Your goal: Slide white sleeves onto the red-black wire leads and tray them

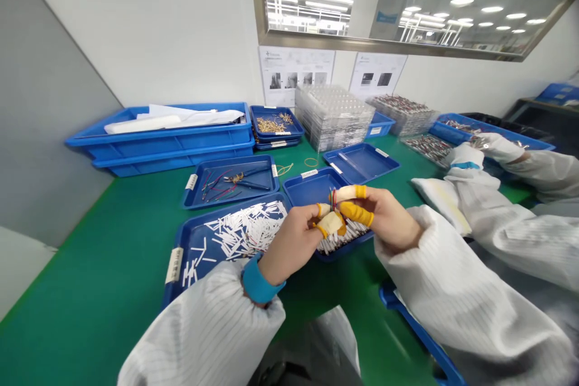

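I am holding my left hand (289, 247) and my right hand (389, 222) together in front of me, above the green worktop (90, 289). Both grips are pinching shut, fingertips meeting, on a small wire bundle (333, 198) of red and green strands that is standing upright between them. The fingertips are wearing yellow and white finger cots (357, 213). The bundle is hovering over the near edge of a blue tray (312, 190) that is holding a heap of pale pieces under my fingers. Just to the left of it, a second tray (181, 240) is lying scattered with white strips, and behind that a third tray (265, 164) is carrying coloured wires and a hand tool. Further back, a stack of clear trays (332, 114) is standing against the wall. To my right, a co-worker's gloved hand (493, 146) is reaching over a long blue tray (534, 143), well apart from my own hands.
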The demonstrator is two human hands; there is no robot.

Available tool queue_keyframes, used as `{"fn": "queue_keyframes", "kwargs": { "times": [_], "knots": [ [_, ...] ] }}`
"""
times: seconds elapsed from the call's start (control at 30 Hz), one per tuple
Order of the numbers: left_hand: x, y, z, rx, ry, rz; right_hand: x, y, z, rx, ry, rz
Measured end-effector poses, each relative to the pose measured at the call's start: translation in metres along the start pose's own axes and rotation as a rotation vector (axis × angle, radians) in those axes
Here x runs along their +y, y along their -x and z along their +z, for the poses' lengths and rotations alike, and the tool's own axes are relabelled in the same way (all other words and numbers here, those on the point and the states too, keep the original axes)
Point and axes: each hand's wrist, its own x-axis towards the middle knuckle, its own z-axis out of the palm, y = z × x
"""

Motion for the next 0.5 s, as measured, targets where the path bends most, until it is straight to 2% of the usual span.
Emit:
{"fn": "queue_keyframes", "kwargs": {
  "times": [0.07, 0.13, 0.23, 0.5],
  "knots": [
    [0.005, 0.004, -0.001, 0.062, 0.059, -0.01, -0.002, 0.015, 0.007, 0.119, 0.041, -0.009],
    [0.008, 0.008, 0.0, 0.124, 0.107, -0.014, -0.004, 0.028, 0.017, 0.163, 0.168, -0.012],
    [0.011, 0.017, 0.003, 0.195, 0.137, -0.017, -0.007, 0.04, 0.031, 0.118, 0.309, -0.043],
    [0.009, 0.046, 0.008, 0.363, 0.057, 0.009, -0.014, 0.05, 0.052, 0.076, 0.192, -0.133]
  ]
}}
